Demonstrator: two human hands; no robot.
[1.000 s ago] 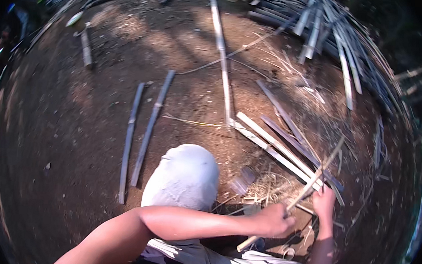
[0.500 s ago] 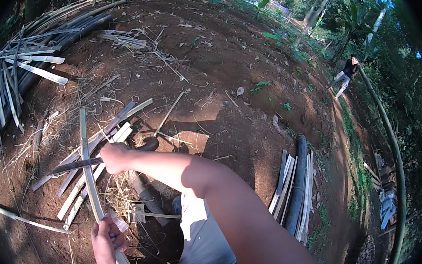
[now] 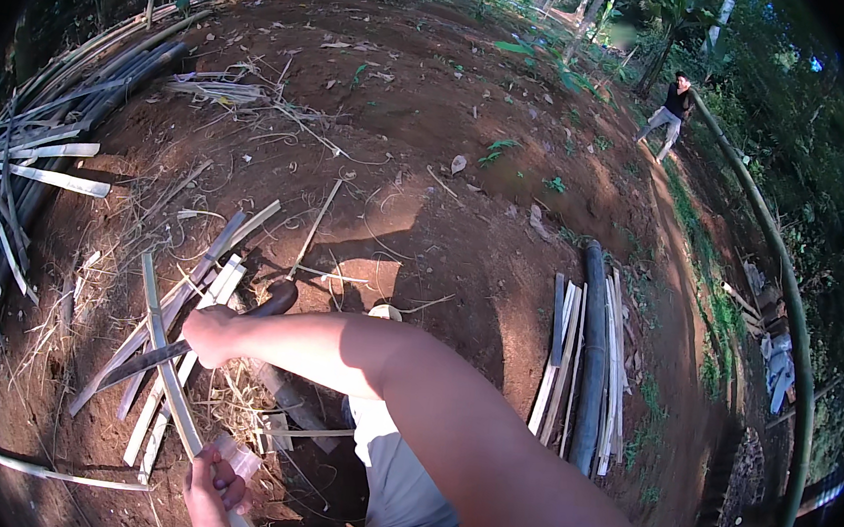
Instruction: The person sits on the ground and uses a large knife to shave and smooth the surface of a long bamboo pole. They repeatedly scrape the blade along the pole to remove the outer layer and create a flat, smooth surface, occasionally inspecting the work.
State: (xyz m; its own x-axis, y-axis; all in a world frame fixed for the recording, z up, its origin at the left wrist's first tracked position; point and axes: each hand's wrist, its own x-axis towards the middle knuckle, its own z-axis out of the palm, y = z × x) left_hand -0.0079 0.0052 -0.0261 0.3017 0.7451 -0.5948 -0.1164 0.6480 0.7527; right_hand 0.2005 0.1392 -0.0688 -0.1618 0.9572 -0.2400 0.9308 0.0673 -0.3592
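My right hand [image 3: 210, 335] is closed round a machete whose dark, curved wooden handle [image 3: 278, 298] sticks out behind the wrist. Its blade [image 3: 137, 364] points left and lies across a long, pale bamboo strip [image 3: 185, 422], touching it or very close. Lower down, my left hand [image 3: 209, 496] grips the same strip, which slants up and away past the blade. A pinkish, see-through piece [image 3: 240, 459] shows beside the left fingers; I cannot make out what it is. Under the blade, several split bamboo strips [image 3: 231, 269] lie crossed on the ground.
A large heap of bamboo strips and poles [image 3: 50, 156] lies at left. Shavings [image 3: 240, 398] litter the soil near my leg [image 3: 393, 482]. On the right are more strips and a dark bamboo pole [image 3: 589, 379]. Farther off, a person [image 3: 669, 114] on the path shoulders a long pole [image 3: 766, 228].
The whole view has tilted slightly, shifting the scene. Both hands keep their grips, and the blade stays across the strip at nearly the same place. The far person's legs have changed stride.
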